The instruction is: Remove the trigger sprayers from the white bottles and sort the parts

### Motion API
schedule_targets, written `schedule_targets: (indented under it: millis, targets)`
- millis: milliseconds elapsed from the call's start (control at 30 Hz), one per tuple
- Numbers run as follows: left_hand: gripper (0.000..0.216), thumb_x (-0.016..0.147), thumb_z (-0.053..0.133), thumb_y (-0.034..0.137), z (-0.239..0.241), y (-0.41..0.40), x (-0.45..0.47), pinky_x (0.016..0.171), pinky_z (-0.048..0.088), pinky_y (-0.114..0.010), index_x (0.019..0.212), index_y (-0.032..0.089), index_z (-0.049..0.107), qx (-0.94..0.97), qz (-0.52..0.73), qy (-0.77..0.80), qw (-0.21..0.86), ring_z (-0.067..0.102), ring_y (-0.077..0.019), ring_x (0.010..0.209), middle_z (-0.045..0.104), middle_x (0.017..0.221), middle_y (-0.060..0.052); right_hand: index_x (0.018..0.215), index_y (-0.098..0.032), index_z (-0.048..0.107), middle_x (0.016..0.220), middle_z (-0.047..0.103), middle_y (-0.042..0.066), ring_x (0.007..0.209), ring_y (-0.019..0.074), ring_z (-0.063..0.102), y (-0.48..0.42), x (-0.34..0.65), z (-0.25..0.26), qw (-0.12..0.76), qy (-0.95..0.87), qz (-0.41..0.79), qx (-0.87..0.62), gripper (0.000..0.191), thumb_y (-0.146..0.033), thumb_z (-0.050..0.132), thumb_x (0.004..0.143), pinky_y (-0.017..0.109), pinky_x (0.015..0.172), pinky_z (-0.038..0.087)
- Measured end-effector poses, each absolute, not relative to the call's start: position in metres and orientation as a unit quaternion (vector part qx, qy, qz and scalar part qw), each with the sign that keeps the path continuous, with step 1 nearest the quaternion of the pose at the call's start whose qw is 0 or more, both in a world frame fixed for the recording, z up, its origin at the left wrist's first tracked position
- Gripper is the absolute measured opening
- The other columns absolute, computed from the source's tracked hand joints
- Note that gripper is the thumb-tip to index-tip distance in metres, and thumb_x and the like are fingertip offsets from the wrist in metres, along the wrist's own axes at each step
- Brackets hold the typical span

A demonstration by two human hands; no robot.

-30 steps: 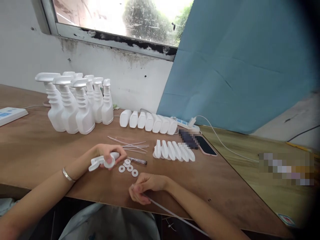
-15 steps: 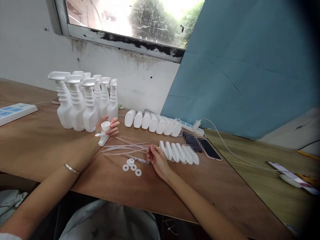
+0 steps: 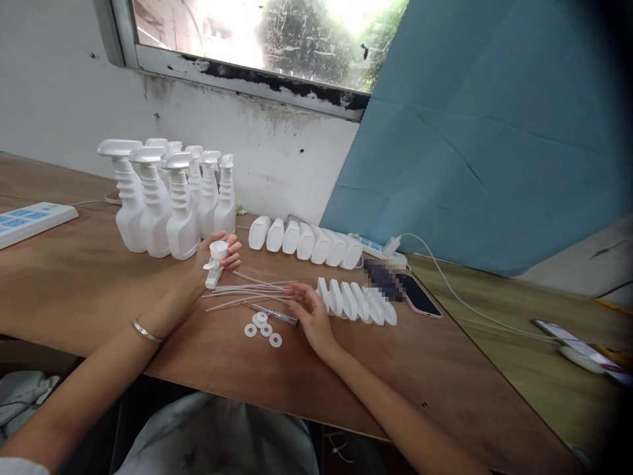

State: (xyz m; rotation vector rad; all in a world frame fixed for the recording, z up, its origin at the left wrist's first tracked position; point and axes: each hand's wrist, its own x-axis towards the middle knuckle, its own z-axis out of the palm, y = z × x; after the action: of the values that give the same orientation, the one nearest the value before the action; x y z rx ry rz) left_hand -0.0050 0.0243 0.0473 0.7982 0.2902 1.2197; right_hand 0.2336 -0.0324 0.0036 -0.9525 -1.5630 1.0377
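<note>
My left hand (image 3: 221,251) is closed around a white spray trigger head (image 3: 216,265), its round cap facing up. My right hand (image 3: 312,318) hovers at the right ends of several thin clear tubes (image 3: 247,290), thumb and fingers apart with the tube ends between or just behind them; contact is unclear. Just left of my right hand lies a screwdriver (image 3: 277,315) with a clear handle. White ring washers (image 3: 266,329) are scattered in front of it. White plastic shrouds (image 3: 349,301) lie in a row to the right of my right hand.
White spray bottles (image 3: 180,221) stand at the back left. White bottle-shaped pieces (image 3: 305,243) line up along the wall. A power strip (image 3: 34,221) lies far left, another (image 3: 376,249) behind. A phone (image 3: 419,295) and a white cable (image 3: 445,290) are at right.
My right hand's thumb and fingers have spread from a pinch at the tube ends. The trigger head in my left hand has turned slightly. The whole view has shifted a little.
</note>
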Motion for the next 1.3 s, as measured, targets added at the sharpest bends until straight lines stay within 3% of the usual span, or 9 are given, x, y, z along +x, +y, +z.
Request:
schedule_targets:
  millis: [133,233,333,433,533,633,867,1300]
  targets:
    - [0.032,0.078,0.045,0.032,0.046,0.025,0.005,0.030,0.027,-0.019,0.052,0.016,0.035,0.431,0.518,0.224,0.704,0.035,-0.0049,0.025,0.042,0.044,0.005,0.083,-0.019,0.059,0.092,0.057,0.007,0.092,0.0230,0.049,-0.039,0.233,0.000,0.362,-0.820,0.131,-0.424,0.013,-0.013,0.053,0.073,0.041,0.083,0.041]
    - [0.031,0.071,0.054,0.029,0.039,0.027,0.012,0.028,0.028,-0.019,0.048,0.015,0.039,0.460,0.498,0.264,0.686,0.038,-0.0065,0.024,0.047,0.041,0.004,0.078,-0.018,0.059,0.084,0.059,0.008,0.086,0.0242,0.049,-0.040,0.233,-0.002,0.298,-0.846,0.054,-0.440,0.008,-0.014,0.054,0.074,0.041,0.077,0.042]
    - [0.029,0.068,0.061,0.026,0.029,0.030,0.014,0.027,0.029,-0.019,0.048,0.014,0.044,0.474,0.497,0.292,0.666,0.042,-0.0079,0.025,0.052,0.042,0.002,0.081,-0.018,0.058,0.081,0.062,0.006,0.081,0.0217,0.052,-0.039,0.234,-0.001,0.324,-0.839,0.091,-0.427,0.007,-0.016,0.052,0.077,0.037,0.073,0.044]
    - [0.034,0.066,0.066,0.024,0.025,0.031,0.014,0.026,0.032,-0.018,0.046,0.015,0.040,0.482,0.495,0.316,0.650,0.045,-0.0084,0.027,0.056,0.043,0.001,0.086,-0.019,0.057,0.083,0.063,0.004,0.075,0.0167,0.056,-0.040,0.236,0.003,0.426,-0.804,0.148,-0.389,0.009,-0.020,0.054,0.079,0.030,0.067,0.046]
    - [0.040,0.062,0.070,0.024,0.026,0.029,0.015,0.025,0.035,-0.018,0.044,0.016,0.035,0.483,0.489,0.332,0.645,0.045,-0.0084,0.029,0.056,0.042,0.002,0.086,-0.020,0.058,0.076,0.063,0.002,0.063,0.0130,0.056,-0.045,0.240,0.003,0.525,-0.767,0.137,-0.342,0.010,-0.022,0.059,0.076,0.025,0.058,0.045]
    - [0.042,0.059,0.072,0.025,0.029,0.023,0.020,0.024,0.035,-0.018,0.043,0.016,0.034,0.486,0.479,0.342,0.646,0.046,-0.0091,0.030,0.055,0.042,0.002,0.089,-0.021,0.055,0.075,0.062,0.003,0.064,0.0138,0.058,-0.051,0.241,0.001,0.571,-0.758,0.114,-0.294,0.014,-0.019,0.059,0.075,0.027,0.059,0.047]
    - [0.046,0.056,0.074,0.030,0.023,0.011,0.040,0.025,0.033,-0.016,0.043,0.016,0.032,0.513,0.432,0.350,0.654,0.046,-0.0084,0.030,0.051,0.039,0.003,0.105,-0.026,0.048,0.096,0.065,0.007,0.087,0.0188,0.063,-0.056,0.239,0.000,0.551,-0.812,0.103,-0.162,0.036,-0.007,0.055,0.075,0.034,0.073,0.052]
    - [0.043,0.062,0.070,0.037,0.018,0.005,0.048,0.027,0.034,-0.017,0.048,0.017,0.034,0.535,0.425,0.366,0.631,0.045,-0.0076,0.031,0.051,0.042,0.003,0.103,-0.023,0.044,0.111,0.060,0.010,0.105,0.0197,0.057,-0.058,0.231,0.002,0.489,-0.856,0.084,-0.149,0.035,-0.004,0.050,0.074,0.036,0.083,0.051]
